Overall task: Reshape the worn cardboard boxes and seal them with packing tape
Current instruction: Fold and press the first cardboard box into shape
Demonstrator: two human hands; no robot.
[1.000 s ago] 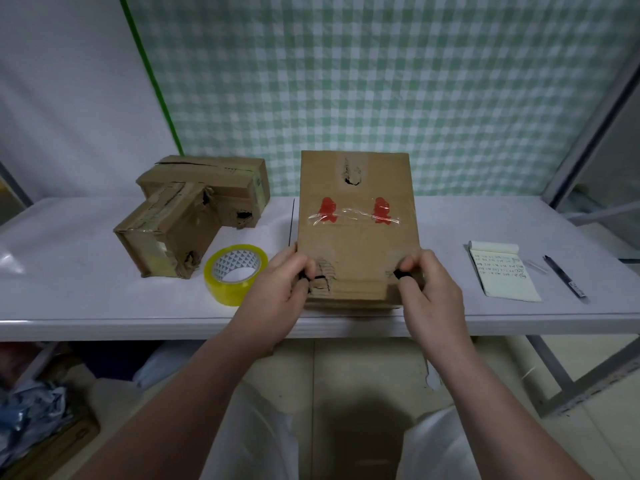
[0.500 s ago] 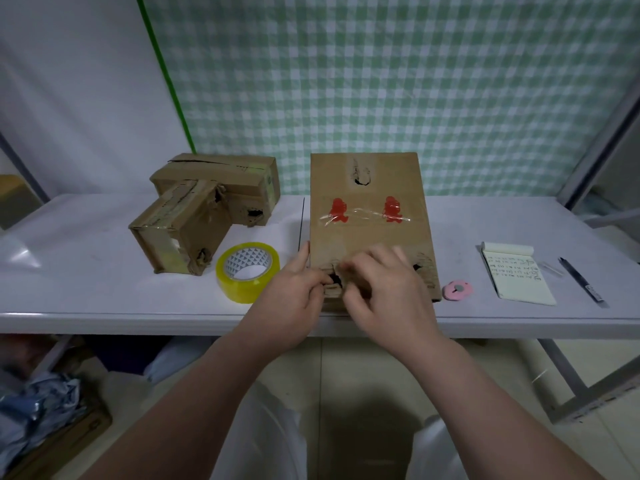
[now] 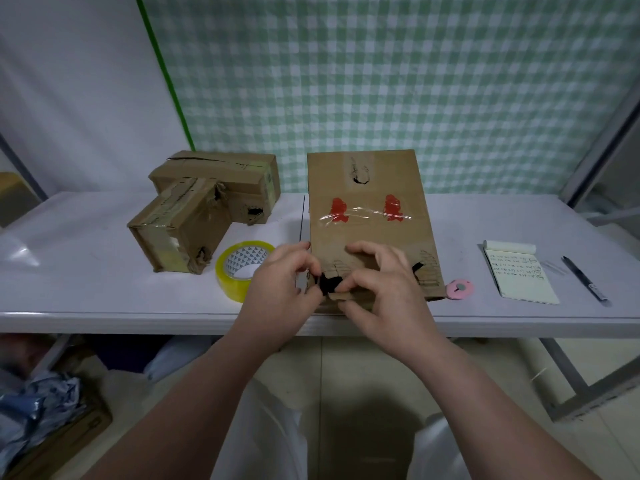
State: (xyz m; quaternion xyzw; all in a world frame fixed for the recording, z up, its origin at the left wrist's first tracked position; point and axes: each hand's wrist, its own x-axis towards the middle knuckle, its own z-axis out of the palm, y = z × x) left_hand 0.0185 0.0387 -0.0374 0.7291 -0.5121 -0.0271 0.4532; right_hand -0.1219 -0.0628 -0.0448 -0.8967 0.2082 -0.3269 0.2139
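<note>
A worn cardboard box (image 3: 367,202) with two red marks under a strip of clear tape lies on the white table (image 3: 86,299), reaching its near edge. My left hand (image 3: 280,289) pinches the torn near-left corner of this box. My right hand (image 3: 381,285) curls over the near edge beside it, fingers on the ripped flap around a dark hole. A yellow roll of packing tape (image 3: 239,268) stands just left of my left hand. Two other battered boxes (image 3: 180,223) (image 3: 221,174) sit at the back left, touching each other.
A small pink disc (image 3: 459,289) lies right of the box near the table edge. Further right are a notepad (image 3: 517,275) and a black pen (image 3: 583,278). A checked green curtain hangs behind. Crumpled bags (image 3: 38,403) lie on the floor at left.
My right hand left the box's near-right corner and moved left to the torn near-left corner beside my left hand. That uncovered the pink disc and the right tear.
</note>
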